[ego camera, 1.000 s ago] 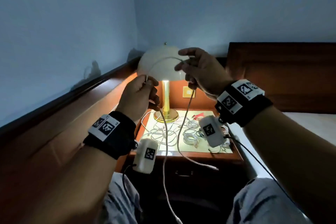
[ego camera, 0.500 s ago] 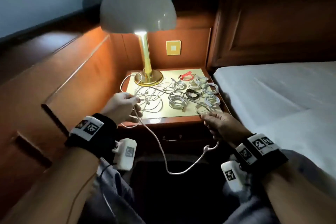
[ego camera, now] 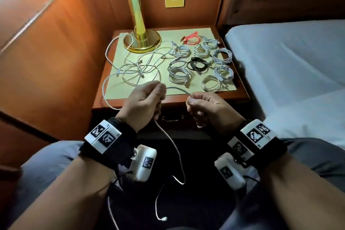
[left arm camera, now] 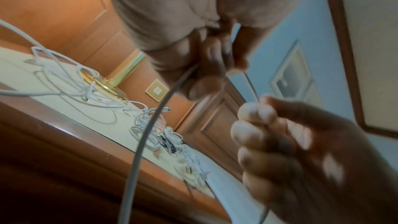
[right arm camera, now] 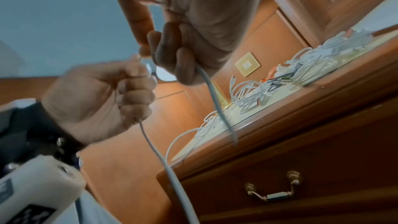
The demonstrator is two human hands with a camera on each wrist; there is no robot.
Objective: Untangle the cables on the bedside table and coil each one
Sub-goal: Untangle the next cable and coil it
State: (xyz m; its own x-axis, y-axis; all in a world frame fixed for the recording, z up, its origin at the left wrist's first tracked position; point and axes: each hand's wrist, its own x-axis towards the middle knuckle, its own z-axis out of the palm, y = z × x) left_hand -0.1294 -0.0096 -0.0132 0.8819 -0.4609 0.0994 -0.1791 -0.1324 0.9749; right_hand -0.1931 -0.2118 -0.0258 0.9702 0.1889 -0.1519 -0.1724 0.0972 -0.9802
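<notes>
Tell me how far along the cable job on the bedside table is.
Well along. Done: coiled cables on the table's right half, among them a black coil, a red one and several white coils. In hand: the left hand and right hand hold one white cable stretched between them, its tail dangling. Left: the loose white tangle by the brass lamp base.

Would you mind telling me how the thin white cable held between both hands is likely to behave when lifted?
The thin white cable probably flops: it sags below the left hand. It likely weighs little, since the right hand merely pinches it. Its free end may swing.
</notes>
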